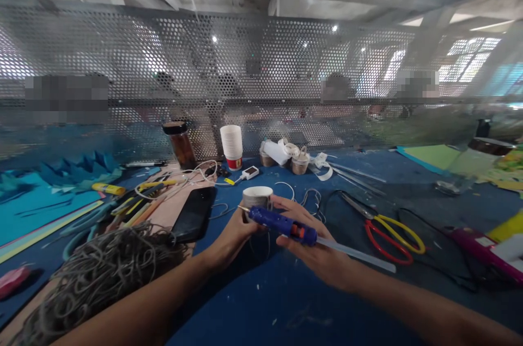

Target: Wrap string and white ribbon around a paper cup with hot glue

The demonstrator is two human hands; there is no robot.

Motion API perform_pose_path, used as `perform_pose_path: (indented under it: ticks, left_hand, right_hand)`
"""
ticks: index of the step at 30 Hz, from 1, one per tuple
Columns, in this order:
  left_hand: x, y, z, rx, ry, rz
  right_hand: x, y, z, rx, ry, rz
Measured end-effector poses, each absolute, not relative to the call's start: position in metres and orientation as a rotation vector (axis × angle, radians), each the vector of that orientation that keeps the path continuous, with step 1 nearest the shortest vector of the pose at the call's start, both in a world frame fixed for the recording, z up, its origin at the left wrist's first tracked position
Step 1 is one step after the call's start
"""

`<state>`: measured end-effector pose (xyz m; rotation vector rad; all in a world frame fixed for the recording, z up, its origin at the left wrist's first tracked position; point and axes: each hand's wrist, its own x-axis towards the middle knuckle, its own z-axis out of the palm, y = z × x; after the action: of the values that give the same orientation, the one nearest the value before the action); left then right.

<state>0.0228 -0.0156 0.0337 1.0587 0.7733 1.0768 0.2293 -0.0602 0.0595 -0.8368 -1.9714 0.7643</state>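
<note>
Right in front of me is a small cup [257, 192] with a white rim and a greyish outside, and my left hand [233, 237] grips it from the left. My right hand [327, 261] is closed around a blue hot glue gun [272, 219], its metal nozzle pointing left across the front of the cup. A clear glue stick [363, 255] juts out of the gun's back end. The upper fingers of my right hand reach toward the cup's right side; whether they touch it is unclear. A thin cord loops below the cup.
Left lie a tangled grey cord pile [110, 264], a black phone [194, 214] and blue paper [28, 210]. Behind stand a brown jar [182, 147], stacked paper cups [231, 141] and white ribbon [288, 148]. Scissors [388, 234] and a magenta tool [482, 248] lie right. A perforated screen [245, 73] borders the table.
</note>
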Motion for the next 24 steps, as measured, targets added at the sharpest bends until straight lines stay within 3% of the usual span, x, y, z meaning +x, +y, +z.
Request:
perform_pose_path:
  ticks: [19,24]
  left_hand:
    - [0.024,-0.018,0.036,1.038,0.778,1.061]
    - [0.016,-0.012,0.023,0.979,0.805,1.076]
  right_hand:
    - [0.228,-0.063,0.058,-0.718,-2.018,0.760]
    - [0.236,-0.060,0.058,-0.937,-1.842,0.798]
